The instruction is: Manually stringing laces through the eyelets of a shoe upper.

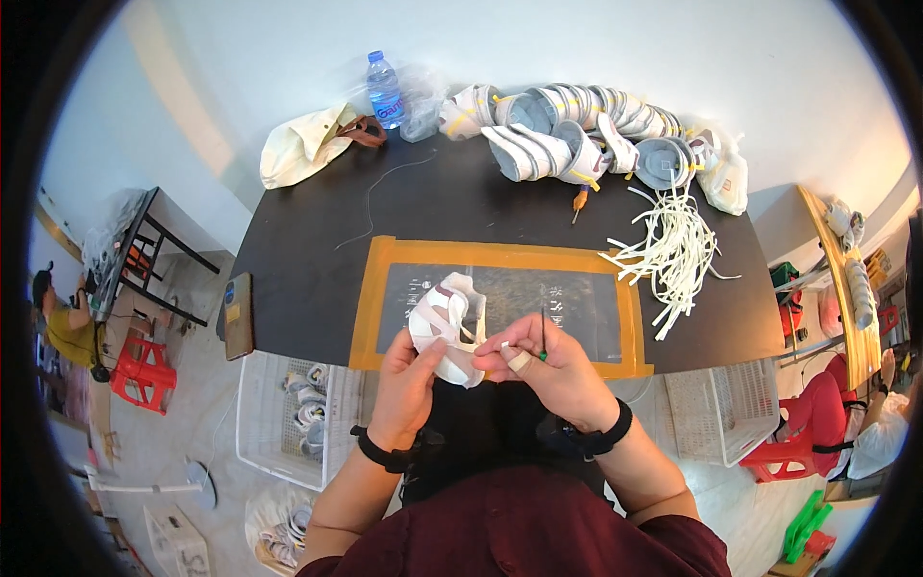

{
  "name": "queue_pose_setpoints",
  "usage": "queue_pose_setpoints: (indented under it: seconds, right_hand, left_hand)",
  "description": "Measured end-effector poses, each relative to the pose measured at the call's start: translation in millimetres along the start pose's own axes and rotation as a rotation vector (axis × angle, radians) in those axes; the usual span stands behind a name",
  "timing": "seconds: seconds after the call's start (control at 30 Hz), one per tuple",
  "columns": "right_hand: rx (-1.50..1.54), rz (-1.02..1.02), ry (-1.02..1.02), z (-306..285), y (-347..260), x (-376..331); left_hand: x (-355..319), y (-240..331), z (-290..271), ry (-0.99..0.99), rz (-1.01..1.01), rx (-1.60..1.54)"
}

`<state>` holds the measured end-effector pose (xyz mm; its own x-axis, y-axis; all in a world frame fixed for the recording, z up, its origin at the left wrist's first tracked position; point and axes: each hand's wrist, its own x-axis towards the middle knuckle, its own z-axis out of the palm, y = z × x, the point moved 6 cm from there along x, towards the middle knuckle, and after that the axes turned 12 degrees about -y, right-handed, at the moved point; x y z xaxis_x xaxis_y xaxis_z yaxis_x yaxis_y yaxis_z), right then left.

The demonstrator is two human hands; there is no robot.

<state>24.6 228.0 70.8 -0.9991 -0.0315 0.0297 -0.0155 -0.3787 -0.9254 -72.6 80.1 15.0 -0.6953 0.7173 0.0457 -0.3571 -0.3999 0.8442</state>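
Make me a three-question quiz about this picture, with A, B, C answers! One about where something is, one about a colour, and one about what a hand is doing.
1. Where is the water bottle?
A. At the far edge of the table
B. On the floor
C. In the white basket

2. What colour is the tape frame around the mat?
A. Blue
B. Orange
C. Pink

3. What is the left hand doing?
A. Lying flat on the table
B. Holding the shoe piece
C. Holding the phone

Answers:
1 A: the water bottle stands at the far edge of the black table.
2 B: the tape frame is orange.
3 B: the left hand grips the white shoe piece; the right hand pinches a thin tool.
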Motion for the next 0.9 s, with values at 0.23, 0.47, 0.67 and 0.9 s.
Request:
queue_pose_setpoints:
  seconds: [0.23, 0.47, 0.67, 0.9]
  right_hand:
    - [-0.605, 0.135, -0.03, 1, 7, 20]
    - [-0.826, -0.088, 0.019, 4, 14, 27]
    - [-0.755, 0.017, 0.073, 5, 18, 30]
    - [-0.711, 0.049, 0.101, 4, 18, 30]
  left_hand:
    - [-5, 6, 6, -0.087, -0.006, 0.08]
    - [-4, 2, -2, -0.069, -0.008, 0.072]
    - [-5, 5, 1, -0.073, -0.012, 0.071]
    - [-6, 5, 2, -0.101, -0.022, 0.102]
